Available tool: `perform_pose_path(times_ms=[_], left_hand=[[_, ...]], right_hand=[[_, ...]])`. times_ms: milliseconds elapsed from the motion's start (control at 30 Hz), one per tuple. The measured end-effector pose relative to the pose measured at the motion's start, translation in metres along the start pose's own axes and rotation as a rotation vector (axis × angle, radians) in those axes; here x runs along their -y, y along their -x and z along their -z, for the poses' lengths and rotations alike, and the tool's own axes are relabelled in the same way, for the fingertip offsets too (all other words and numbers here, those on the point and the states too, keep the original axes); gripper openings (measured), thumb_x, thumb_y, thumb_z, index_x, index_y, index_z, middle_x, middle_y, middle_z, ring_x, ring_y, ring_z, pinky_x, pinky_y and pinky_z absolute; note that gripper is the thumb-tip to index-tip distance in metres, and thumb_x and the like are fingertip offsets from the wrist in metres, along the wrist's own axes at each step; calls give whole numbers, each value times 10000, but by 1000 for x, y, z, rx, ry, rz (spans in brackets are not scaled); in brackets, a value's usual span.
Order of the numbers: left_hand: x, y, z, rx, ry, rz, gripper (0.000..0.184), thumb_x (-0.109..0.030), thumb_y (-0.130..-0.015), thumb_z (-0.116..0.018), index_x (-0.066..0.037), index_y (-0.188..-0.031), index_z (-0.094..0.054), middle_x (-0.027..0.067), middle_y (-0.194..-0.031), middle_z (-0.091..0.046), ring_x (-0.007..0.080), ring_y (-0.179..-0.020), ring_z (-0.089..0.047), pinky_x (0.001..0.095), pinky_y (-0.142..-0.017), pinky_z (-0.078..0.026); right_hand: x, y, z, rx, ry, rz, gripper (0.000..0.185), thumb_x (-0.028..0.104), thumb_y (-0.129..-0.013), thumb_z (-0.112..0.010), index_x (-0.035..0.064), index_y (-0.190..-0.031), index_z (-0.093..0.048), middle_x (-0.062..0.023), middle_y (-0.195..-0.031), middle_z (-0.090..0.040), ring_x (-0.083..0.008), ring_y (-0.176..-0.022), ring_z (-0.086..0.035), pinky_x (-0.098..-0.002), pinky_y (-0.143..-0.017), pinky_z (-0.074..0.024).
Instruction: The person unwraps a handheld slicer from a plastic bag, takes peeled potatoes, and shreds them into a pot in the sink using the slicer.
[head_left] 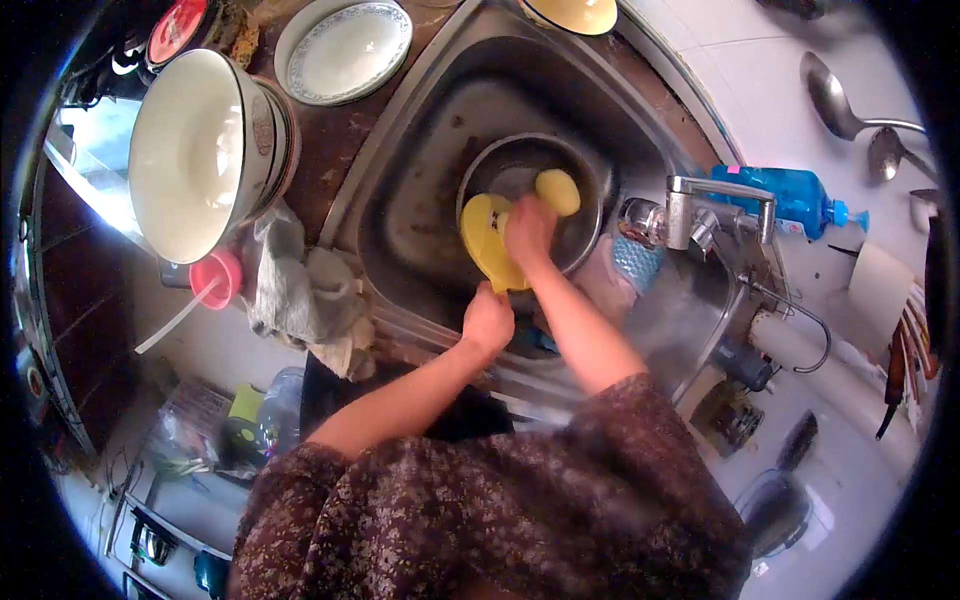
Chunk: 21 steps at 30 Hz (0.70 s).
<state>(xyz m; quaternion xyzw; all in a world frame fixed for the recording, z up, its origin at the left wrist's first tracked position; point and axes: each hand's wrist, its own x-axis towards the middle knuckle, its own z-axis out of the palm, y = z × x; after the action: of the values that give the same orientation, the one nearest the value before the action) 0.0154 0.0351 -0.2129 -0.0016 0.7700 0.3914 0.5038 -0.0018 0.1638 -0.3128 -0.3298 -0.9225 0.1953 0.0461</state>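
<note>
My left hand point(489, 318) is closed round the near end of a flat yellow slicer point(484, 242), which has a small dark and white patch near its middle. The slicer leans over a round metal basin point(475, 168) in the sink. On top of it my right hand point(530, 232) presses down with curled fingers, and what they hold is hidden beneath them. A peeled potato point(558, 192) lies in the basin just beyond the right fingertips.
The steel sink point(405, 190) surrounds the basin, with a faucet point(690, 215) at right. A blue bottle point(785, 198) stands behind it. Stacked bowls point(190, 160), plates point(350, 55) and a grey cloth point(300, 285) line the left counter. Ladles point(835, 100) hang at far right.
</note>
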Motion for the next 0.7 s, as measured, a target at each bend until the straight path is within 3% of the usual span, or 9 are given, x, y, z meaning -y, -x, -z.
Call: perform_pose_path(times_ms=[167, 233, 333, 433, 467, 533, 600, 633, 700], left_hand=[[9, -9, -4, 16, 63, -7, 244, -165, -830, -396, 45, -951, -422, 272, -867, -546, 412, -870, -509, 465, -746, -404], [13, -6, -12, 43, 104, 3, 247, -170, -830, -397, 46, -947, -424, 275, -874, -544, 413, -875, -506, 466, -751, -400], [4, 6, -7, 17, 70, -39, 253, -184, -833, -393, 46, -932, -431, 280, -894, -537, 418, -883, -500, 474, -765, -390], [3, 5, -5, 37, 148, 48, 256, -176, -833, -380, 51, -935, -438, 280, -903, -536, 414, -897, -500, 468, -778, -389], [-1, 5, -5, 43, 108, 61, 257, -170, -830, -379, 55, -939, -439, 281, -905, -536, 412, -902, -501, 463, -778, -391], [15, -7, -17, 44, 202, 55, 261, -166, -828, -378, 60, -942, -440, 283, -907, -535, 409, -905, -503, 458, -779, -395], [35, -19, -29, 40, 288, 50, 264, -163, -826, -377, 64, -945, -441, 285, -910, -535, 407, -908, -504, 452, -779, -398], [43, -26, -35, 20, 278, 3, 203, -156, -832, -391, 24, -918, -427, 178, -757, -504, 282, -699, -492, 376, -576, -378], [48, -28, -39, 3, 269, -43, 144, -149, -838, -405, -16, -891, -413, 72, -604, -472, 158, -489, -479, 300, -372, -358]], right_hand=[[-10, -19, -16, 10, -10, -133, 123, 114, -749, -453, 42, -720, -548, -161, -778, -539, -330, -812, -488, -431, -726, -341], [-26, -16, -24, 61, 335, 99, 124, 144, -733, -481, 54, -741, -565, -127, -797, -552, -290, -809, -505, -417, -706, -363], [11, -19, 9, 126, 478, 204, 142, 160, -731, -484, 59, -769, -576, -96, -829, -554, -260, -812, -510, -410, -690, -375], [-4, -21, -11, 80, 362, 5, 147, 155, -740, -470, 57, -780, -572, -92, -833, -552, -261, -821, -509, -410, -702, -372], [-15, -19, -16, 82, 371, 6, 147, 155, -740, -470, 57, -780, -572, -92, -833, -552, -261, -821, -509, -410, -702, -372], [-34, -17, -21, 186, 342, 257, 138, 143, -753, -452, 48, -752, -552, -111, -801, -555, -288, -805, -506, -409, -695, -371], [-14, -3, 11, 184, 115, 197, 139, 145, -757, -449, 42, -737, -541, -126, -790, -552, -302, -798, -502, -411, -703, -365], [-2, 5, 28, 176, -118, 133, 144, 146, -760, -446, 35, -723, -530, -140, -779, -549, -315, -791, -497, -413, -711, -358], [12, 24, 46, 194, -151, 112, 148, 148, -763, -443, 31, -725, -525, -153, -783, -546, -322, -789, -492, -417, -721, -350]])
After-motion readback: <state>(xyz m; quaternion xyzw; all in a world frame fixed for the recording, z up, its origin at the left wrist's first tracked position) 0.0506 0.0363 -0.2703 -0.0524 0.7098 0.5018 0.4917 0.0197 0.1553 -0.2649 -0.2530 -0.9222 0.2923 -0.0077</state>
